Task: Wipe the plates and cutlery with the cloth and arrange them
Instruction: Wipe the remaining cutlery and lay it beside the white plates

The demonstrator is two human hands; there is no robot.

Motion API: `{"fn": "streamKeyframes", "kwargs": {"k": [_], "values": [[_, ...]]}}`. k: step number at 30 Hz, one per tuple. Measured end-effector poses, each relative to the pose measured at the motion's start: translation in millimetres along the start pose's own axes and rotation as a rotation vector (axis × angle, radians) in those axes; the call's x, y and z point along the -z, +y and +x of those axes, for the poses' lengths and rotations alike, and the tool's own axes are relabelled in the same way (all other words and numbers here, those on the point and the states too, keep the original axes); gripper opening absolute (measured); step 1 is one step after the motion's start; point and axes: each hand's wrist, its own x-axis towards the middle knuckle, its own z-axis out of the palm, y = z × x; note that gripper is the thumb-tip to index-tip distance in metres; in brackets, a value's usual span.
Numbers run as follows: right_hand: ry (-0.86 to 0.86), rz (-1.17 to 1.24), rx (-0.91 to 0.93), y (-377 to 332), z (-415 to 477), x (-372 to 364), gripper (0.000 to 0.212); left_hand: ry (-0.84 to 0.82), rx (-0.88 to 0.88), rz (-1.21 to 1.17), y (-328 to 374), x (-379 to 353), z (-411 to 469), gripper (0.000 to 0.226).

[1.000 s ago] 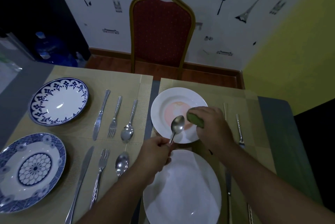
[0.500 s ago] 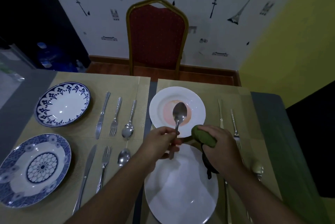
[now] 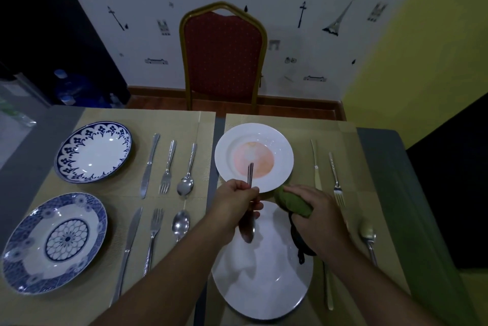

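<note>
Your left hand [image 3: 237, 201] pinches the silver metal spoon [image 3: 250, 175]; your right hand [image 3: 320, 217] grips the green cloth [image 3: 293, 202] beside the rim of the pink-stained white plate [image 3: 284, 151].

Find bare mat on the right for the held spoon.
Free: tan woven mat right of the far silver fork, beyond the pale metal spoon. Crowded: between pink-stained white plate and plain white plate, where left hand grips steel spoon, right hand green cloth.
</note>
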Motion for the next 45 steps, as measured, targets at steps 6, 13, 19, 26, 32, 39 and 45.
{"fn": "streamKeyframes", "kwargs": {"k": [6, 13, 19, 26, 32, 39, 45], "values": [[-0.016, -0.006, -0.003, 1.4, -6.4, 0.2, 0.051, -0.011, -0.059, 0.136, -3.3, -3.0, -0.5, 0.009], [-0.020, -0.023, -0.043, 13.5, -16.7, 5.6, 0.051, -0.077, -0.016, 0.135, -16.5, -11.8, 0.9, 0.009], [0.038, -0.024, -0.150, 45.4, -21.9, 39.9, 0.057, -0.108, -0.017, 0.162, -25.0, -67.0, 6.6, 0.013], [0.150, -0.056, -0.218, 126.9, 0.6, 113.7, 0.058, -0.068, -0.086, 0.266, -23.3, -177.2, 41.8, 0.011], [0.119, -0.161, -0.318, 185.4, 13.9, 150.2, 0.058, -0.010, -0.163, 0.388, -28.4, -255.1, 103.4, 0.016], [0.080, -0.219, -0.321, 225.9, 20.6, 159.4, 0.054, 0.017, -0.278, 0.656, -40.7, -298.0, 142.7, 0.017], [0.022, -0.305, -0.345, 246.0, 15.9, 151.5, 0.059, -0.024, -0.680, 1.138, -60.9, -286.5, 129.4, 0.041]]}}
